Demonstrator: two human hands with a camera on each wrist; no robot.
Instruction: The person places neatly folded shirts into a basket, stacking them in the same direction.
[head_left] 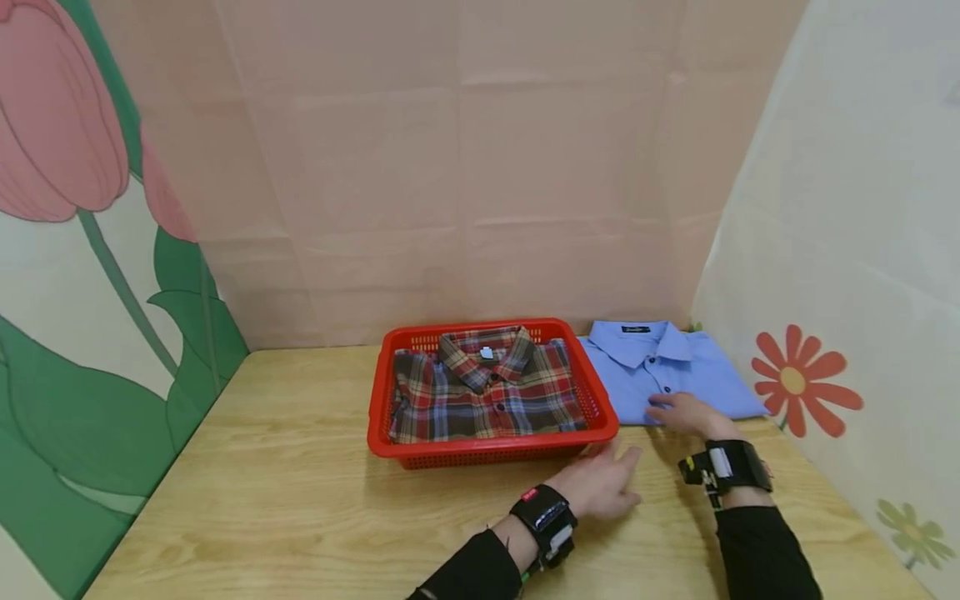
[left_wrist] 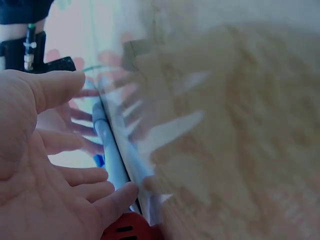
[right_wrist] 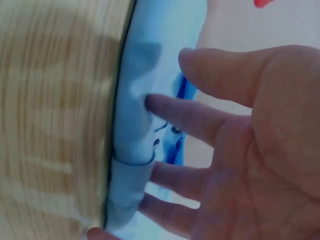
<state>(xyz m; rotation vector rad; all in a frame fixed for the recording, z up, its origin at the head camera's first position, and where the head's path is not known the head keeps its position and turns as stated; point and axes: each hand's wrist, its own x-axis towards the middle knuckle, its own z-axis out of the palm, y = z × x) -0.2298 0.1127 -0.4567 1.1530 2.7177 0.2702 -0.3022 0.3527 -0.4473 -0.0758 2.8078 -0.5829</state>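
A folded light-blue shirt (head_left: 637, 367) lies flat on the table at the right, collar toward the back wall. My right hand (head_left: 686, 414) is at its front edge with the fingers spread; in the right wrist view the fingers (right_wrist: 185, 117) reach across the shirt's folded edge (right_wrist: 135, 100) without curling round it. My left hand (head_left: 600, 483) is just in front of the basket's right front corner, fingers extended and holding nothing. A folded plaid shirt (head_left: 491, 408) lies inside the red plastic basket (head_left: 495, 450), collar also toward the back.
The wooden table (head_left: 262, 483) extends to the left and front of the basket. A pinkish-beige sheet (head_left: 465, 167) hangs behind it, and a white flower-printed sheet (head_left: 862, 292) borders the right side. A tulip-printed sheet (head_left: 90, 375) stands at the left.
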